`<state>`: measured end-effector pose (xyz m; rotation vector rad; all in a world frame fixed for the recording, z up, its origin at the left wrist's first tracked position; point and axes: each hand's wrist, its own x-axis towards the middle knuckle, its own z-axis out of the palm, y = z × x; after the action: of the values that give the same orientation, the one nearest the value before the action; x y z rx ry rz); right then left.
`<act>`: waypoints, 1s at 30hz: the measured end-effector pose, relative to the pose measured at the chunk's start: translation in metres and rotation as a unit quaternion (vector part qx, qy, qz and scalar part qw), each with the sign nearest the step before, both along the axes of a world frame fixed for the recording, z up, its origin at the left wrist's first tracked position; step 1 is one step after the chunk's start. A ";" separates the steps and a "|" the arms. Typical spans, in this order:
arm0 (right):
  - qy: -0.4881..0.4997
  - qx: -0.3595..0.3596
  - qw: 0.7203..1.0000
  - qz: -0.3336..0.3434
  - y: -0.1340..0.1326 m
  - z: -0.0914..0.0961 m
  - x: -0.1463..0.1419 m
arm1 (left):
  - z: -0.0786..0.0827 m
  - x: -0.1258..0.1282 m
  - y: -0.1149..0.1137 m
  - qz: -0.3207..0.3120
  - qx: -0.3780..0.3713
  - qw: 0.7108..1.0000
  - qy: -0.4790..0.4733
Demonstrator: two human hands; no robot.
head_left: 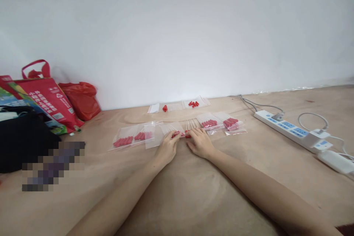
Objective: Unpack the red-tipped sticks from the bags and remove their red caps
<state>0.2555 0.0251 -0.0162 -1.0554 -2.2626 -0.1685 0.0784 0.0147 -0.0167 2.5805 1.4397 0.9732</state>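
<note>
My left hand rests on a clear plastic bag, its fingers closed at the red ends of thin sticks there. Beside it, my right hand has its fingers bent over a bunch of pale thin sticks with red ends, which point away from me. The fingers partly hide the red ends. To the left lie clear bags holding rows of red-ended sticks. On the right are two more bags with red-ended sticks, overlapping each other.
Near the wall lie further clear bags with small red pieces. A white power strip with plugs and cables is on the right. A red shopping bag, a red plastic bag and a black bag stand left.
</note>
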 end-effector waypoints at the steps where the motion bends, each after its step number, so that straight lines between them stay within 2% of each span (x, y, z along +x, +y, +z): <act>1: -0.005 0.001 1.000 0.000 0.000 0.000 0.000 | 0.000 -0.001 -0.002 0.010 0.001 1.000 0.005; 6: -0.019 0.025 0.999 0.011 0.002 -0.001 -0.005 | 0.008 -0.012 -0.014 0.080 0.006 0.996 0.039; 13: -0.020 0.028 0.999 0.003 0.007 -0.003 -0.011 | 0.009 -0.017 -0.015 0.074 0.030 0.994 0.069; 17: -0.010 0.034 0.999 0.020 0.007 -0.003 -0.011 | 0.009 -0.016 -0.013 0.078 0.012 0.996 0.050; 22: -0.017 0.061 0.995 0.072 0.006 -0.002 -0.012 | 0.012 -0.015 -0.011 0.128 -0.055 0.990 -0.021; 26: -0.001 0.070 0.996 0.062 0.006 -0.003 -0.013 | 0.013 -0.016 -0.011 0.138 -0.087 0.985 -0.063; 30: 0.006 0.088 0.995 0.047 0.010 -0.005 -0.018 | 0.013 -0.016 -0.011 0.139 -0.085 0.985 -0.061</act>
<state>0.2376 0.0349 -0.0211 -0.8539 -2.2354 -0.3136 0.0629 0.0039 -0.0036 2.2019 1.7947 0.9677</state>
